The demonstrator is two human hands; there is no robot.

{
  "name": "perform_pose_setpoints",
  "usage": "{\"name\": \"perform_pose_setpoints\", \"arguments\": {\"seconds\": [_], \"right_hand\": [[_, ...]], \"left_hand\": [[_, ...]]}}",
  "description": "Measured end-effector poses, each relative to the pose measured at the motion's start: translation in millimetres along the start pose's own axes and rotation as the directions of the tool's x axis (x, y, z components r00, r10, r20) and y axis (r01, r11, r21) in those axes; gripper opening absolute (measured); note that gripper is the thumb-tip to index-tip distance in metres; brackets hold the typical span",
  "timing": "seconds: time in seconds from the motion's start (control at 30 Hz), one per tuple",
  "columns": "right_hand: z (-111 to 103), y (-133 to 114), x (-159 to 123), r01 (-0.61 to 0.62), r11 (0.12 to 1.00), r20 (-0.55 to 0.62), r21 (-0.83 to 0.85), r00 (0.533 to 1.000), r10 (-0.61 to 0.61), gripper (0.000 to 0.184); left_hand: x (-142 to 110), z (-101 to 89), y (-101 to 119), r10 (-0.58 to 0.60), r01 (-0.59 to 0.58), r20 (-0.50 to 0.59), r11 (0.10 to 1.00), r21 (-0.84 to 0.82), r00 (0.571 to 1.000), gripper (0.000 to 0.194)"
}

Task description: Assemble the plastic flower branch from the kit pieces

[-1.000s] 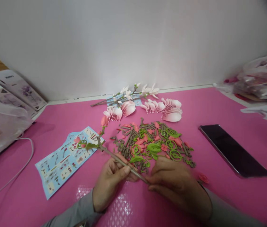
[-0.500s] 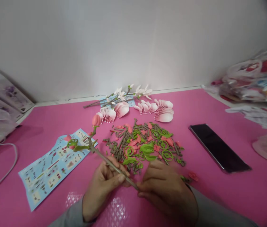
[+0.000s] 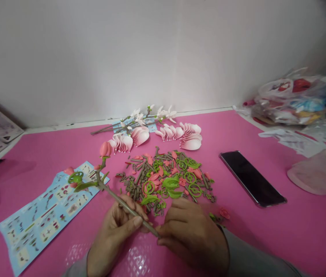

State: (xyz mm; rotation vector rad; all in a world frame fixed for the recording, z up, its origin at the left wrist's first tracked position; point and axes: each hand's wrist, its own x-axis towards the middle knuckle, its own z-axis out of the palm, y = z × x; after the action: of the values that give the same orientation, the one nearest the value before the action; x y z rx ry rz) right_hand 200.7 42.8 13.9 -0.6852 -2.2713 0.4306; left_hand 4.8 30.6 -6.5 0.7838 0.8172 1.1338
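Note:
My left hand [image 3: 116, 231] pinches a thin brown toy flower stem [image 3: 122, 204] near its lower part. The stem slants up to the left and carries green leaves [image 3: 78, 181] and a pink bud [image 3: 104, 149] at its top. My right hand [image 3: 193, 235] is closed on the stem's lower end, fingers curled. Just beyond both hands lies a pile of brown, green and coral plastic pieces [image 3: 165, 177] on the pink table mat [image 3: 266, 231].
A blue instruction sheet [image 3: 40, 217] lies left. Pale pink petals [image 3: 177, 132] and white-flowered twigs [image 3: 140, 117] sit behind the pile. A black phone [image 3: 251, 177] lies right, a coral flower piece [image 3: 224, 212] by my right wrist, plastic bags [image 3: 292, 94] far right.
The view has swung to the right, so everything sits further left in the frame. Both hands keep the same hold on the stem.

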Motion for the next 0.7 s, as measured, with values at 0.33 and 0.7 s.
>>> {"name": "perform_pose_setpoints", "arguments": {"seconds": [0.33,0.7], "right_hand": [[-52,31,1,-0.571,0.724,0.207,-0.386,0.711,0.672,0.022],[-67,37,0,-0.652,0.673,0.332,-0.349,0.586,0.739,0.027]], "left_hand": [[4,-0.8,3,0.047,-0.062,-0.186,0.995,-0.076,0.981,0.006],[4,0.8,4,0.056,-0.070,-0.204,0.996,-0.062,0.977,0.004]]}}
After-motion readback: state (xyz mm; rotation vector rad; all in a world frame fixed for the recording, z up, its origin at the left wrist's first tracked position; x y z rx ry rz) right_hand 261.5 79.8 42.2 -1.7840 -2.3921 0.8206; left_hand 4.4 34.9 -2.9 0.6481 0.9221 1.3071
